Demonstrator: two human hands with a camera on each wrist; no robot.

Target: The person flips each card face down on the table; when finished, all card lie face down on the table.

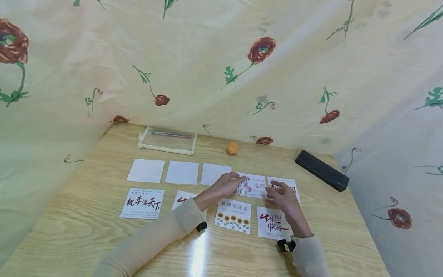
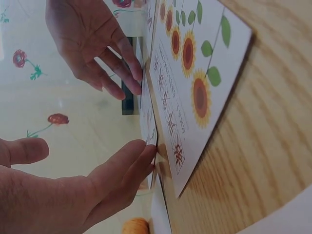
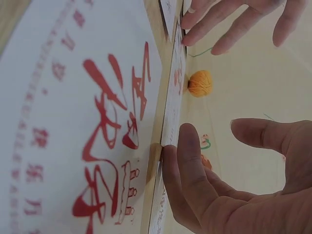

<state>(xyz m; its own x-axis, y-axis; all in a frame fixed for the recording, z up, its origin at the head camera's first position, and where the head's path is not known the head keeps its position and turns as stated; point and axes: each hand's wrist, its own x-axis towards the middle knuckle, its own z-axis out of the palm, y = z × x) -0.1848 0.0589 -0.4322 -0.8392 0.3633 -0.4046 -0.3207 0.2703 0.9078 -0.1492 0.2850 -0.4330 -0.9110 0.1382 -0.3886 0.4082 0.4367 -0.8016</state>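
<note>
My left hand (image 1: 225, 184) touches the left edge of a white card with pink flowers (image 1: 250, 192), its fingers fairly straight and thumb raised. At that card's right edge is my right hand (image 1: 284, 196), fingers loosely bent and thumb apart from them. The right hand partly covers a card with dark red lettering (image 1: 293, 185). Nearer to me lie a sunflower card (image 1: 232, 217) and a card with red lettering and a small cake (image 1: 271, 225). Under the left forearm, another red-lettered card (image 1: 181, 197) is partly hidden.
Three blank white cards (image 1: 145, 170) continue the back row leftward. A lettered card (image 1: 142, 203) lies front left. Behind stand a clear zip pouch (image 1: 169, 140) with pens, an orange yarn ball (image 1: 232, 148) and a black case (image 1: 322, 170). Flowered cloth (image 1: 207, 77) hangs behind the table.
</note>
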